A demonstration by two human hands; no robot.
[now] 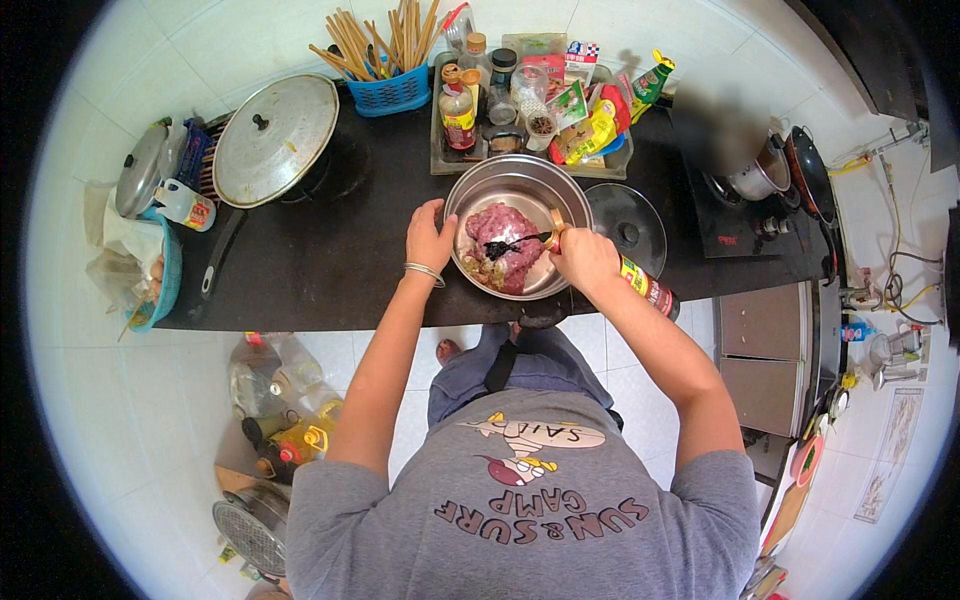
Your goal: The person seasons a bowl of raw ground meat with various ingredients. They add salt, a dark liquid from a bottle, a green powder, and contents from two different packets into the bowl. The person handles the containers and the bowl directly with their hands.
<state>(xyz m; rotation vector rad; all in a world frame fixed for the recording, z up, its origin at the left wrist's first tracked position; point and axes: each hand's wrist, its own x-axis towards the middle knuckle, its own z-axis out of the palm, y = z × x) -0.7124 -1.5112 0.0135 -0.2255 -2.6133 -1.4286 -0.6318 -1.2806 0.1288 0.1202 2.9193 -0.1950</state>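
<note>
Landmark: the steel bowl point(512, 177) on the counter point(380, 275), in front of your body; every place below is read from it.
Sauce bottle point(648, 286): at the bowl's right side, mouth over the interior, base outside the rim and toward you.
Bottle axis: slanted, running from the base at the near right to the mouth at the far left; the mouth points at the bowl's middle.
Right hand point(588, 258): your nearer one to the bottle; grip clamped on its neck end, just by the bowl's right rim, with the labelled body trailing out behind your fingers.
Left hand point(430, 240): at the bowl's left rim, across the opening from the bottle; you have it touching the rim, but I cannot tell whether the grip pinches the wall or only rests there.
Meat point(522, 262): inside the bowl, pink and minced, below and left of the mouth.
Dark sauce point(497, 249): strand from mouth to meat, pooled left of your right grip.
Lid point(628, 235): dark and round, just right of the bowl, beyond your right hand.
</note>
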